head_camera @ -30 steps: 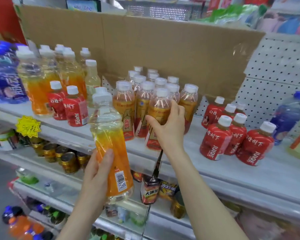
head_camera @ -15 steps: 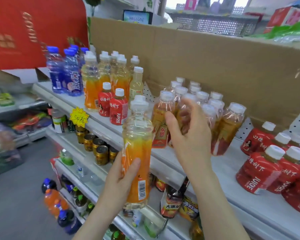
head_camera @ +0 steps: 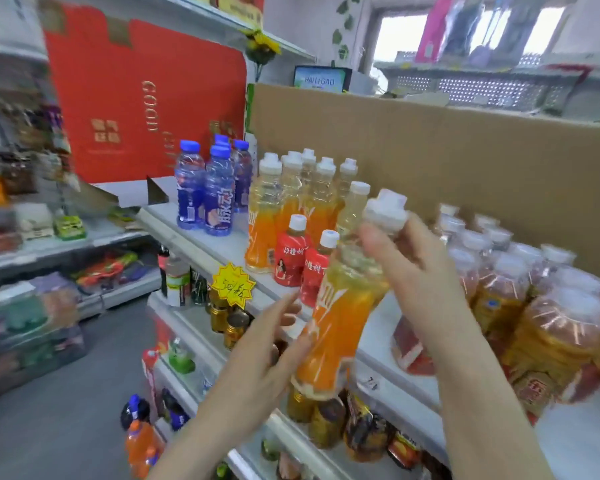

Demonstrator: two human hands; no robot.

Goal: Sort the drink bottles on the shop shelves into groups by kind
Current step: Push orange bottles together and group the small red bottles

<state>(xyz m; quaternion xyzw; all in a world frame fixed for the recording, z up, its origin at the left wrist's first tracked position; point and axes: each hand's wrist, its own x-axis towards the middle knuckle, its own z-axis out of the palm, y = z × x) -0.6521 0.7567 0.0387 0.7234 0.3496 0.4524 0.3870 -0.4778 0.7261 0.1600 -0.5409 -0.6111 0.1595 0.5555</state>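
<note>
Right hand [head_camera: 418,268]: curled round the neck of a tall clear plastic bottle of orange drink with a white cap [head_camera: 340,327], gripping it tilted in front of the shelf edge.
Left hand [head_camera: 267,355]: fingers spread wide, palm at the bottle's lower label; contact too blurred to tell.
At 11 o'clock: matching orange-drink bottles [head_camera: 267,216] on the white shop shelf [head_camera: 194,244], two small red-wrapped bottles [head_camera: 291,254] before them.
At 10 o'clock: blue-capped blue bottles [head_camera: 205,188].
At 3 o'clock: amber tea bottles [head_camera: 506,289].
</note>
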